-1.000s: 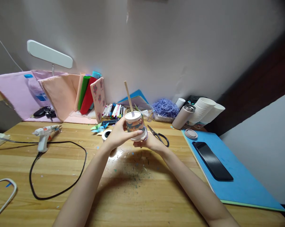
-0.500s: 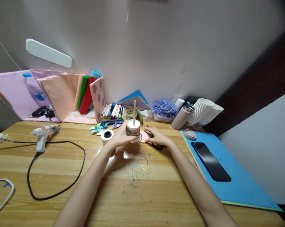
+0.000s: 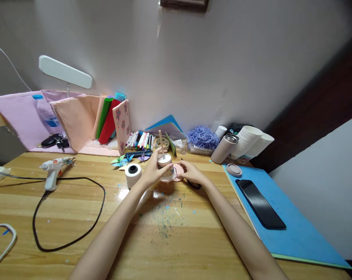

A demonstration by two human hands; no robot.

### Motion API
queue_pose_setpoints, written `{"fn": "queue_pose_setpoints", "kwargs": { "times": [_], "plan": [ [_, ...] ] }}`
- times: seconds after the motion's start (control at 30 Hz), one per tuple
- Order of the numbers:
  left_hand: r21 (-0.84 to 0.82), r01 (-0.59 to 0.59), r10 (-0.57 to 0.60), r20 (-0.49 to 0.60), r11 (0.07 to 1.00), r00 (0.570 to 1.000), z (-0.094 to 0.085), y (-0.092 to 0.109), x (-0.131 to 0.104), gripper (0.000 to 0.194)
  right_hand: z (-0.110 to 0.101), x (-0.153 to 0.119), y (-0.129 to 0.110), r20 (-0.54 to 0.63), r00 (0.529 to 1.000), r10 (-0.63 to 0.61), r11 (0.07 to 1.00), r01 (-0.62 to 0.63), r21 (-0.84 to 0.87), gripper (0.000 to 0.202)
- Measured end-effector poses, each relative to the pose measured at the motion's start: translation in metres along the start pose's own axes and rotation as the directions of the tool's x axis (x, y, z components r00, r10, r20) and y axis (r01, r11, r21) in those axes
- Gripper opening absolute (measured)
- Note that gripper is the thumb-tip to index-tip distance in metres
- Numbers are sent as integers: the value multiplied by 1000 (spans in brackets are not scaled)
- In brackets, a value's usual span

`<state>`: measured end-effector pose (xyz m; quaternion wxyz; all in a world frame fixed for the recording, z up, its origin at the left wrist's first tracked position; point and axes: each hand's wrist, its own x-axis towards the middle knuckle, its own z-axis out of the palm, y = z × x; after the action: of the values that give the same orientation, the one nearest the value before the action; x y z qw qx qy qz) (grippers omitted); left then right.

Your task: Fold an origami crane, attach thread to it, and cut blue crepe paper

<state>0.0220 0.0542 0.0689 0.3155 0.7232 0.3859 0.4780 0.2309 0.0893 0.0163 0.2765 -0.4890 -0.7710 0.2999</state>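
Fingers (image 3: 161,165) of the left hand (image 3: 151,173) are wrapped around a small paper cup (image 3: 165,172), which is kept upright just above the bench (image 3: 176,233). A wooden stick (image 3: 161,144) rises from its top. The right hand (image 3: 190,174) is laid flat, fingers together, on a pink disc (image 3: 179,171) touching the cup's base. If the cup is squeezed or tilted, the stick could lean and the cup slip off the disc. Scissors (image 3: 195,184), half hidden under the right hand, could be knocked.
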Motion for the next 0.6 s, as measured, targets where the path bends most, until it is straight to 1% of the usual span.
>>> {"fn": "queue_pose_setpoints", "kwargs": {
  "times": [0.07, 0.1, 0.13, 0.17, 0.23, 0.27, 0.3, 0.33, 0.37, 0.4, 0.43, 0.5, 0.6],
  "plan": [
    [49, -28, 27, 6, 998, 1000, 1, 0, 0, 52, -8, -2, -9, -96, 995, 12, 1000, -12, -4, 20],
    [69, -31, 30, 19, 997, 999, 1, 1, 0, 53, -14, -3, -16, -162, 987, 15, 1000, -16, -8, 14],
    [84, -31, 28, 37, 996, 999, 1, 3, -1, 53, -22, -4, -24, -234, 972, 13, 1000, -17, -14, 12],
    [98, -30, 24, 56, 995, 998, 1, 5, -1, 53, -31, -5, -34, -310, 951, 1, 1000, -6, -16, 14],
    [122, -32, 20, 96, 992, 995, 1, 10, -3, 52, -48, -7, -57, -456, 889, -42, 999, 42, -9, 18],
    [132, -35, 20, 116, 991, 993, 1, 13, -3, 51, -56, -7, -70, -556, 826, -94, 991, 132, 28, 19],
    [141, -40, 21, 135, 989, 991, 2, 17, -4, 50, -62, -7, -84, -627, 765, -147, 973, 225, 47, 19],
    [150, -46, 23, 153, 988, 988, 2, 20, -5, 50, -67, -6, -96, -667, 721, -188, 956, 291, 45, 21],
    [158, -52, 25, 169, 986, 985, 3, 23, -6, 50, -70, -5, -108, -691, 689, -220, 939, 341, 40, 22],
    [167, -60, 28, 184, 984, 982, 4, 25, -7, 50, -71, -4, -118, -703, 666, -251, 925, 378, 28, 22],
    [176, -67, 31, 199, 982, 980, 5, 28, -8, 50, -72, -3, -126, -699, 659, -279, 915, 403, 14, 21],
    [191, -79, 36, 220, 978, 975, 7, 30, -9, 50, -71, -2, -137, -671, 663, -331, 907, 421, -32, 18],
    [205, -89, 42, 223, 975, 974, 7, 31, -9, 49, -68, -4, -143, -608, 689, -395, 902, 418, -112, 15]
  ]
}}
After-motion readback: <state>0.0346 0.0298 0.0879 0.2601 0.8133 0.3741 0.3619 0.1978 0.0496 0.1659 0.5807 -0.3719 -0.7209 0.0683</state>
